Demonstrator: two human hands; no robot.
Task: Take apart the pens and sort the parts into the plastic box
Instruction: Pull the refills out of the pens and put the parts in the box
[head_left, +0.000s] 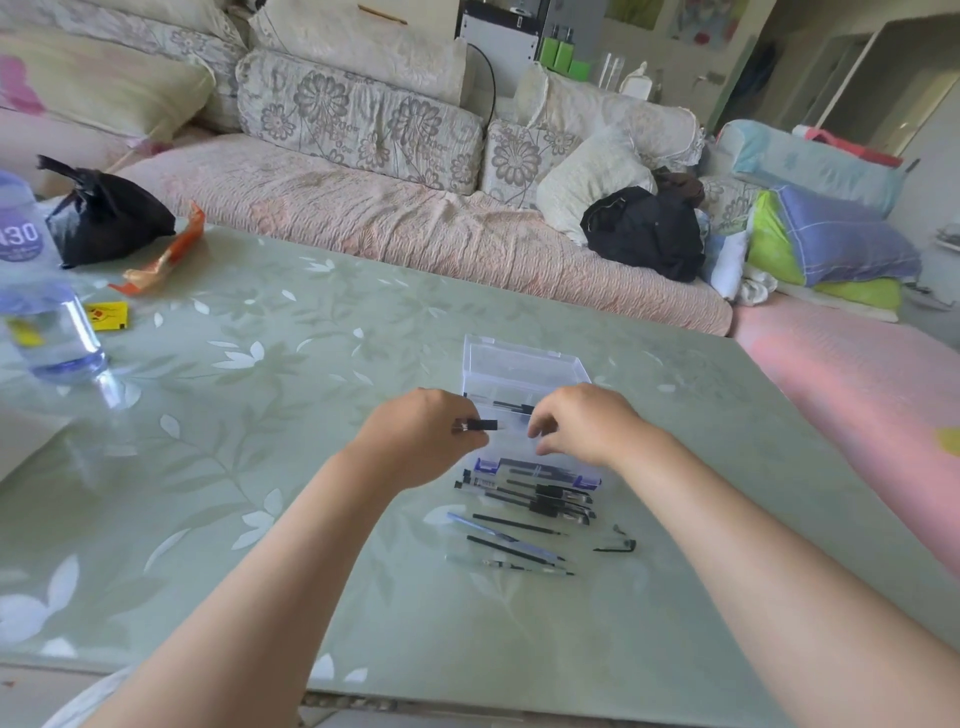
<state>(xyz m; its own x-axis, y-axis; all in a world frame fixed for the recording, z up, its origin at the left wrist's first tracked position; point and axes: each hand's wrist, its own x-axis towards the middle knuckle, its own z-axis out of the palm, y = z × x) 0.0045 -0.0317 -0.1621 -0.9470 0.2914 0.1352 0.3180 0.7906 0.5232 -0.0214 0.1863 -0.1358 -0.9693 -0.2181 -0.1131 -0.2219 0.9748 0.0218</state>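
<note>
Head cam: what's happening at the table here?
A person is taking pens apart over an open plastic box on the table. The left hand pinches a short black pen part. The right hand has its fingers curled right beside it; whether they hold anything is unclear. In front of the box lie several whole pens, loose refills and a small black piece.

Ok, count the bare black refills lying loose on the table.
2. One refill lies just past the blue barrel, the other refill on its near side; more may be hidden in the box.
</note>
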